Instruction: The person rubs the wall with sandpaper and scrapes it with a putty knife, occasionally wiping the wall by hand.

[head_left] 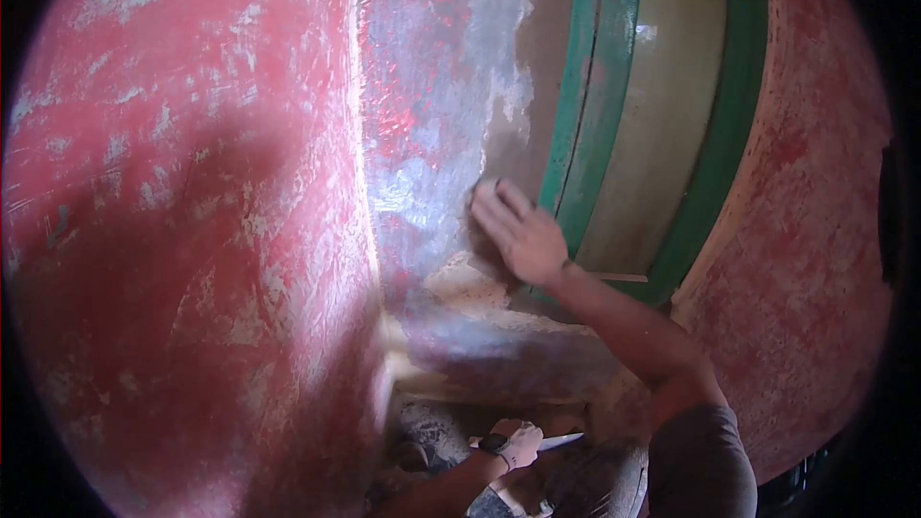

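Note:
My right hand [523, 240] reaches up to the patchy grey and red wall strip [422, 134] beside the green frame [609, 86]. Its fingers are pressed together against the surface, over the edge of a brown plaster band [544, 67]. Whatever may be under those fingers is hidden. Lower down, near my knees, my left hand [523, 444] is closed around a flat, pale, blade-like tool [560, 441], which sticks out to the right. A dark watch [493, 442] is on the left wrist.
A red wall [192, 230] with worn pale patches stands on the left, meeting the strip at a pale corner line [363, 134]. Below the frame runs a ledge [508, 364]. Another mottled red wall [815, 230] is on the right.

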Available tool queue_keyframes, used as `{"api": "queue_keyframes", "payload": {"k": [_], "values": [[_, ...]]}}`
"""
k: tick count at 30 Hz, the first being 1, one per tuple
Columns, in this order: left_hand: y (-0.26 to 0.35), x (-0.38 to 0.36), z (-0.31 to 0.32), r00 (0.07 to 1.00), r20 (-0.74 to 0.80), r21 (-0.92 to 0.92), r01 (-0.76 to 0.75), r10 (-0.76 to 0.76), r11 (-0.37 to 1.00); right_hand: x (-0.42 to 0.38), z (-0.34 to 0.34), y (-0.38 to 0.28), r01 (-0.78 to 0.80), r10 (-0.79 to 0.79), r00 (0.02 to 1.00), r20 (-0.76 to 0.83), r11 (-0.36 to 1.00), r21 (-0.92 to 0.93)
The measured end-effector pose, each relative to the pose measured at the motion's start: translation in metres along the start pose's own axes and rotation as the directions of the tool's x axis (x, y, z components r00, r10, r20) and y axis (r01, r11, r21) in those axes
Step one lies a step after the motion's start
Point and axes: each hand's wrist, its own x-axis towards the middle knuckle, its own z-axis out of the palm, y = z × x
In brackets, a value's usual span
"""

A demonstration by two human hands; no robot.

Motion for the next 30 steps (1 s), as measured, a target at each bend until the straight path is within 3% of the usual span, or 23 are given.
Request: {"api": "queue_keyframes", "payload": {"k": [1, 3, 5, 7, 10, 13, 16, 19, 26, 30], "values": [[0.000, -0.003, 0.000, 1.000, -0.018, -0.010, -0.008, 0.008, 1.000, -0.010, 0.001, -0.004, 0.064, -0.063, 0.994, 0.094, 0.998, -0.008], [-0.002, -0.004, 0.001, 1.000, -0.021, -0.007, -0.013, 0.013, 1.000, -0.016, -0.003, 0.007, 0.138, -0.133, 0.985, 0.113, 0.990, -0.031], [-0.004, -0.001, 0.004, 1.000, 0.010, 0.013, -0.006, 0.006, 1.000, -0.009, -0.005, 0.019, 0.093, -0.090, 0.993, 0.081, 0.995, -0.033], [-0.002, 0.000, 0.001, 1.000, 0.021, 0.018, 0.004, -0.004, 1.000, 0.027, -0.021, 0.044, -0.080, 0.080, 0.997, 0.006, 0.997, -0.004], [0.003, -0.001, -0.007, 1.000, 0.014, 0.019, 0.002, -0.002, 1.000, 0.064, -0.027, 0.062, -0.258, 0.215, 0.904, -0.370, 0.963, -0.072], [0.006, -0.002, -0.007, 1.000, 0.006, 0.026, 0.002, -0.002, 1.000, 0.046, -0.021, 0.027, -0.332, 0.328, 0.885, -0.329, 0.942, 0.046], [0.006, -0.002, -0.004, 1.000, 0.003, 0.016, -0.017, 0.017, 1.000, -0.024, 0.006, -0.023, -0.324, 0.343, 0.921, -0.185, 0.938, 0.123], [0.001, 0.001, 0.000, 0.999, 0.029, 0.011, -0.027, 0.026, 1.000, -0.038, 0.001, -0.030, -0.340, 0.351, 0.926, -0.141, 0.935, 0.099], [0.003, 0.001, -0.005, 1.000, 0.018, -0.006, 0.010, -0.010, 1.000, 0.066, -0.026, 0.033, -0.471, 0.429, 0.812, -0.395, 0.882, -0.011], [0.005, 0.006, 0.001, 1.000, 0.002, 0.004, -0.023, 0.023, 1.000, 0.011, -0.006, -0.018, -0.481, 0.479, 0.839, -0.260, 0.875, 0.058]]}}
